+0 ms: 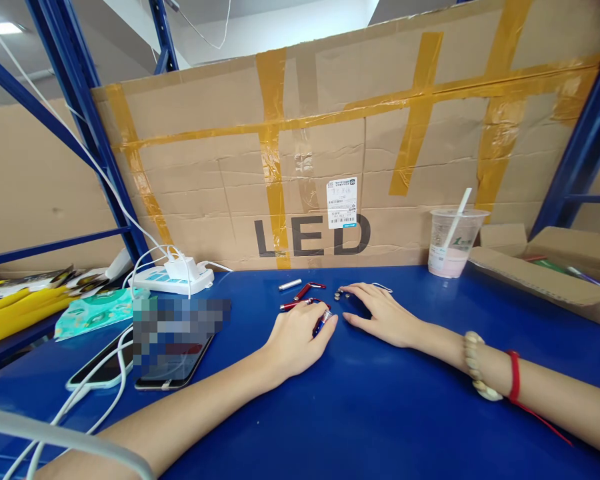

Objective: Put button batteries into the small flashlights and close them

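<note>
My left hand (295,340) is closed around a small shiny metal tube (323,322), held between thumb and fingers just above the blue tabletop; the fingers hide part of it. My right hand (380,310) reaches in from the right, fingers apart and palm down. Its fingertips are at a few tiny round silvery pieces (338,295), which look like button cells. Beyond my left hand lie a red metal tube (303,292), a second red tube (290,306) partly behind the knuckles, and a plain silver tube (290,285).
On the left are two phones (173,373), white cables, a green packet (93,313) and a white power strip (180,280). A plastic cup (453,247) with a straw and an open cardboard box (545,277) stand at the right. Cardboard (220,193) walls off the back.
</note>
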Tool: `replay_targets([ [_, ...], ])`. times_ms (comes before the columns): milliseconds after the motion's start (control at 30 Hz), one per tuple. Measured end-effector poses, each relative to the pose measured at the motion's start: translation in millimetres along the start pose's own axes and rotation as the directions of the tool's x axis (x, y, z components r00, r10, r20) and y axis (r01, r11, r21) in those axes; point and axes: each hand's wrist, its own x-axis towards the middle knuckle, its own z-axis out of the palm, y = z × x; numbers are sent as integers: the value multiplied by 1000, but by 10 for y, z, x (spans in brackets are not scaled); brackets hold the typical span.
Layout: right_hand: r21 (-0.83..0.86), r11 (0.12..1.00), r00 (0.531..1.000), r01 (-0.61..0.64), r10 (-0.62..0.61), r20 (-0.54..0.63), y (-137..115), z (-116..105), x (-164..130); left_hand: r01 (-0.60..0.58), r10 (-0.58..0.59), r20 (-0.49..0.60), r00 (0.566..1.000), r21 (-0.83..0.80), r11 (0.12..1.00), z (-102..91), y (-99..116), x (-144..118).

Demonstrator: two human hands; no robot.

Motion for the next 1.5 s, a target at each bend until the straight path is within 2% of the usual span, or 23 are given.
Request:
replay_targets([
  [267, 16, 1000, 998, -9, 8, 63, 19, 13, 0, -10, 10, 2, 1000, -2, 1000, 14, -16, 5],
  [733, 8, 996, 996, -88, 88, -8, 69, 10, 65, -16, 16, -13, 1000, 8, 1000, 13, -7, 0],
  [900, 26, 999, 997, -29, 27, 71, 167, 59, 143, -18, 18, -13, 1000, 14, 1000, 9, -12, -2],
  [1033, 19, 999, 991, -38, 35, 130, 167, 56, 152, -14, 14, -14, 1000, 7, 1000, 13, -18, 4],
  [1300, 9, 997, 992, -74, 73, 107, 146, 24, 133, 1, -1, -3, 1000, 0, 1000, 10, -12, 10],
  [1500, 29, 999, 1000, -29, 29, -3, 152, 38, 117, 24, -24, 14, 1000, 2, 1000, 11, -6, 12],
])
